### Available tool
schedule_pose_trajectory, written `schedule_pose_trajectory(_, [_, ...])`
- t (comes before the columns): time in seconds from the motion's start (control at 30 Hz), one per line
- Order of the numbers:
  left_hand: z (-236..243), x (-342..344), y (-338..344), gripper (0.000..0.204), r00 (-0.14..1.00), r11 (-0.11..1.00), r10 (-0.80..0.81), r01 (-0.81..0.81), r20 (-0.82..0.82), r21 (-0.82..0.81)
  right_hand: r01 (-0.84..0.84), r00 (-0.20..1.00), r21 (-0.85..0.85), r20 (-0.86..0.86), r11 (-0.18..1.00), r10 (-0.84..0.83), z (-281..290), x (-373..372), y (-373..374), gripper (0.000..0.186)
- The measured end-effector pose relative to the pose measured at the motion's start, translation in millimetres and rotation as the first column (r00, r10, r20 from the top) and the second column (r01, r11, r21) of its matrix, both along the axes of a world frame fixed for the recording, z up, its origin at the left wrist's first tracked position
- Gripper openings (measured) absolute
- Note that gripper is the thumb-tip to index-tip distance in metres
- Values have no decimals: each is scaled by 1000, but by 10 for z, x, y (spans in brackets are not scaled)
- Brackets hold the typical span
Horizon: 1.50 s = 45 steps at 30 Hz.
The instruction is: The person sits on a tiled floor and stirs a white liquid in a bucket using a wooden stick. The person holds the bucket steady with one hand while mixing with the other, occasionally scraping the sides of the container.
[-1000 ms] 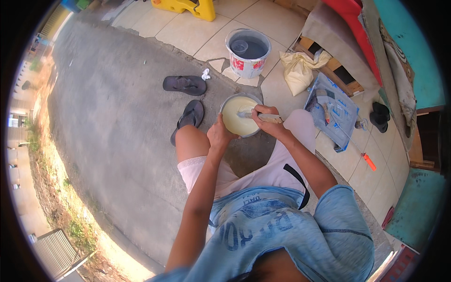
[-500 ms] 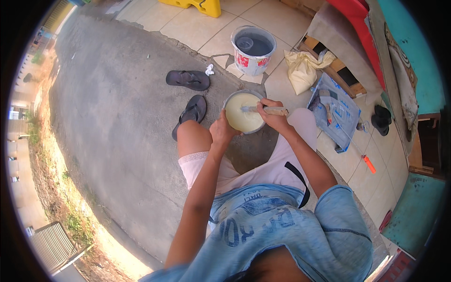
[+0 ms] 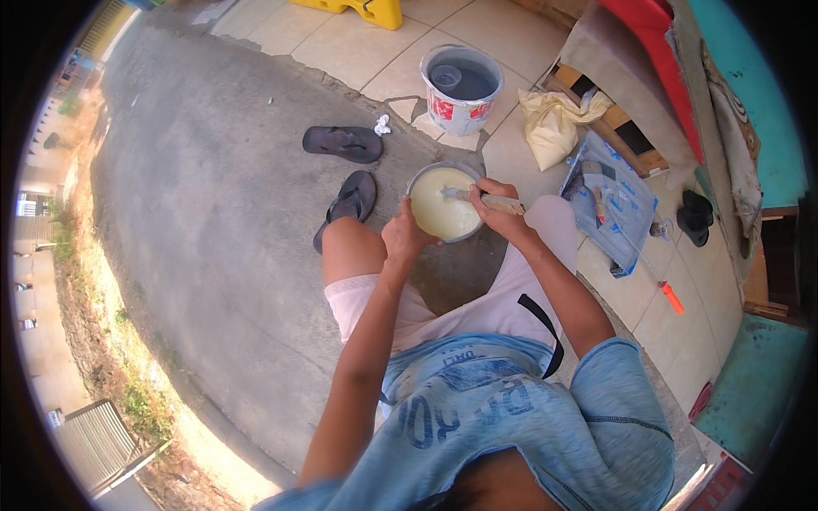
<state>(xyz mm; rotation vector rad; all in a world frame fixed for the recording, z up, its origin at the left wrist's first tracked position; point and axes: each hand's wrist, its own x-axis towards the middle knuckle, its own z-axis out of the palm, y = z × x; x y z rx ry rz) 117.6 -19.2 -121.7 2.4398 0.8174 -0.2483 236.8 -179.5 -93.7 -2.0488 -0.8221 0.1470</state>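
Between my knees is a round grey tub (image 3: 426, 175) of thick, pale cream mixture (image 3: 443, 217). My left hand (image 3: 402, 232) grips its left side, thumb near the rim. Closed round a flat, stick-like tool (image 3: 509, 204) with a worn, pale handle, my right hand (image 3: 501, 209) is over the tub's right edge. The tool's whitish end dips into the mixture near the middle; its exact kind is hard to make out.
Beyond the tub stands a white bucket (image 3: 460, 115) of dark water with a clear cup in it. A tied yellowish bag (image 3: 550, 128), a blue-and-white plastic sheet (image 3: 626, 226) with tools and an orange-handled tool (image 3: 671, 298) lie to the right. Dark flip-flops (image 3: 342, 145) lie left.
The tool's dipped end has shifted slightly right and away from me in the mixture, and its handle slants a little more. My left hand keeps its hold on the tub.
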Motion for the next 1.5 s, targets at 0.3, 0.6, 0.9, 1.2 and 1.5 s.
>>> schedule_pose_trajectory(0.3, [18,-11,-20,112,999,1000,-4,3,38,19,-185,982,-203,-84,962,171,271,228,-246,17])
schedule_pose_trajectory(0.6, [51,10,-6,112,1000,1000,1,-1,-22,14,-155,985,-63,-85,986,149,129,-160,-30,17])
schedule_pose_trajectory(0.9, [-32,-17,11,112,997,1000,-15,14,74,7,-118,991,3,64,993,117,163,106,-169,14])
schedule_pose_trajectory(1.2, [-20,-7,22,114,1000,1000,-9,9,-5,4,-241,965,-236,-158,942,207,184,69,-268,17])
schedule_pose_trajectory(1.5, [38,26,-15,114,1000,1000,-13,13,-16,13,-42,998,38,-33,998,44,6,-6,-67,12])
